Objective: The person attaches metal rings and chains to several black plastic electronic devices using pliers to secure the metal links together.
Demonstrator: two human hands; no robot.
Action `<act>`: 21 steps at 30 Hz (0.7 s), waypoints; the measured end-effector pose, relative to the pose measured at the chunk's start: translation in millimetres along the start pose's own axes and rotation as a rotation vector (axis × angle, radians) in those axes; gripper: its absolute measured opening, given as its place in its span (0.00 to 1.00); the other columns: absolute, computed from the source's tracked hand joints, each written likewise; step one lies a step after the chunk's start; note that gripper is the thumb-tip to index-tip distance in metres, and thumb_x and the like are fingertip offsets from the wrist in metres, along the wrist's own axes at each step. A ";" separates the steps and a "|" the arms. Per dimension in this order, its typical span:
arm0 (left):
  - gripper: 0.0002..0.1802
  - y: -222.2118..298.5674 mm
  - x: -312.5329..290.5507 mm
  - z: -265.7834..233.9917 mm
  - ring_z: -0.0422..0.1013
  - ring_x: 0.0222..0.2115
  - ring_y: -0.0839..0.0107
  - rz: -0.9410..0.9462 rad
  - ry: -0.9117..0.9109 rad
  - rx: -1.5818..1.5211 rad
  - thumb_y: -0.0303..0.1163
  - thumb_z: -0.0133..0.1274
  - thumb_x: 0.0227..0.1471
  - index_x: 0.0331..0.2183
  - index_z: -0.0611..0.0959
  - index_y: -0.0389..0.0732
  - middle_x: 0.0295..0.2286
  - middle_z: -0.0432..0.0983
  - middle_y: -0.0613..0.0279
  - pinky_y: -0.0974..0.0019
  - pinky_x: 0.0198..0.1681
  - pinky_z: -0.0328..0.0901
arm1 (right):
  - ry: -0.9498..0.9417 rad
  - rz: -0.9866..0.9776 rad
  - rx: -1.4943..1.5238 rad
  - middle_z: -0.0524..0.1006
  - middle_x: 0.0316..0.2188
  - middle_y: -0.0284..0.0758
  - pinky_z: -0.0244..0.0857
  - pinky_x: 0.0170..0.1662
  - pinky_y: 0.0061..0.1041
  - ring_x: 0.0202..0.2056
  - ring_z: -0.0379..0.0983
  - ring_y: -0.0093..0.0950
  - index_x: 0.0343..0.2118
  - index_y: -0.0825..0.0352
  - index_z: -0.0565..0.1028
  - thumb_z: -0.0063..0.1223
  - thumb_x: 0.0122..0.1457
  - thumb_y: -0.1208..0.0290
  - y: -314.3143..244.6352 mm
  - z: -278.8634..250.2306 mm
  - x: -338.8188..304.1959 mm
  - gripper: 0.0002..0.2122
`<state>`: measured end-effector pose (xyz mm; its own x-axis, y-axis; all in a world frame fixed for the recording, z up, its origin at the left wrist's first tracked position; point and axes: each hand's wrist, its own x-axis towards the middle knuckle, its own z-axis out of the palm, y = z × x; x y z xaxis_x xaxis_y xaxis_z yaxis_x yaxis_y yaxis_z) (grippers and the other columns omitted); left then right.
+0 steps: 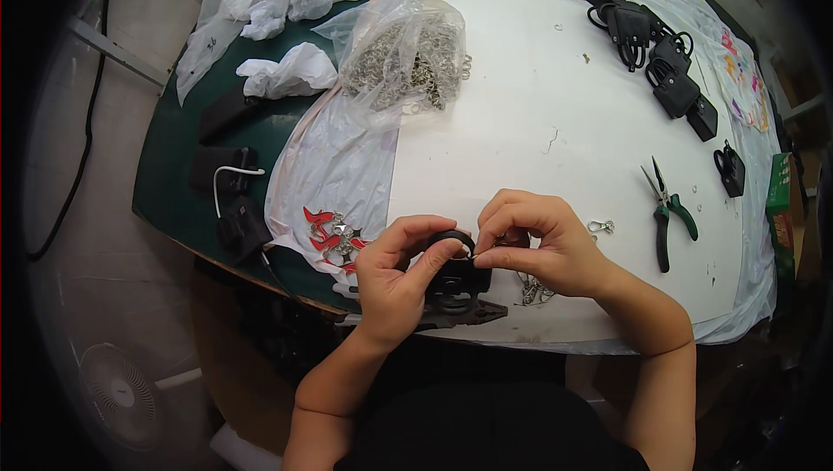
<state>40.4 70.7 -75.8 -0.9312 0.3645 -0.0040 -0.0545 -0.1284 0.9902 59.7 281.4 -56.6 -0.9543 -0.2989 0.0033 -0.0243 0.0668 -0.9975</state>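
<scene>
Near the table's front edge, my left hand (pixel 389 276) is closed around a small black case with a cord loop (pixel 460 278), its thumb and fingers pinching the loop. My right hand (pixel 548 245) meets it there, thumb and index finger pressed together at the loop's side; what they pinch is too small to make out. Just below the case lie grey-jawed pliers (pixel 482 313), partly hidden. Silver clasps (pixel 534 290) are piled under my right wrist, and a single clasp (pixel 600 227) lies beyond it. Left of my left hand are red charms with metal clasps (pixel 334 237).
Green-handled needle-nose pliers (pixel 665 219) lie open at right. Several black cases with cords (pixel 672 80) line the far right edge. A clear bag of metal clasps (pixel 403 63) sits at the back, near crumpled white plastic (pixel 291 72). Black devices (pixel 224 169) rest on the green tabletop at left.
</scene>
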 end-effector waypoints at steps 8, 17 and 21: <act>0.13 -5.4 -7.0 -2.4 0.77 0.38 0.74 0.049 -0.008 -0.065 0.15 0.60 0.52 0.41 0.80 0.29 0.36 0.81 0.56 0.72 0.44 0.72 | 0.148 0.032 0.170 0.77 0.32 0.32 0.64 0.32 0.17 0.30 0.72 0.18 0.33 0.68 0.81 0.65 0.53 0.80 14.2 14.3 4.2 0.05; 0.13 -10.3 -10.8 -1.0 0.78 0.35 0.73 0.146 0.068 0.071 0.15 0.62 0.50 0.40 0.82 0.29 0.34 0.82 0.55 0.72 0.40 0.73 | 0.233 -0.401 -0.293 0.78 0.32 0.36 0.69 0.29 0.21 0.29 0.75 0.25 0.38 0.68 0.82 0.66 0.52 0.79 25.5 19.7 -2.7 0.09; 0.13 -13.3 -13.0 -1.7 0.80 0.33 0.69 0.309 0.066 0.268 0.16 0.63 0.48 0.39 0.83 0.29 0.32 0.83 0.52 0.71 0.37 0.73 | 0.264 -0.359 -0.238 0.78 0.30 0.36 0.70 0.28 0.21 0.28 0.75 0.25 0.36 0.69 0.82 0.66 0.51 0.80 23.4 24.8 -5.6 0.08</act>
<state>52.7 66.1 -89.2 -0.9107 0.2849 0.2991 0.3190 0.0250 0.9474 71.9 261.0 -81.8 -0.9154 -0.0942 0.3914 -0.4026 0.2284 -0.8864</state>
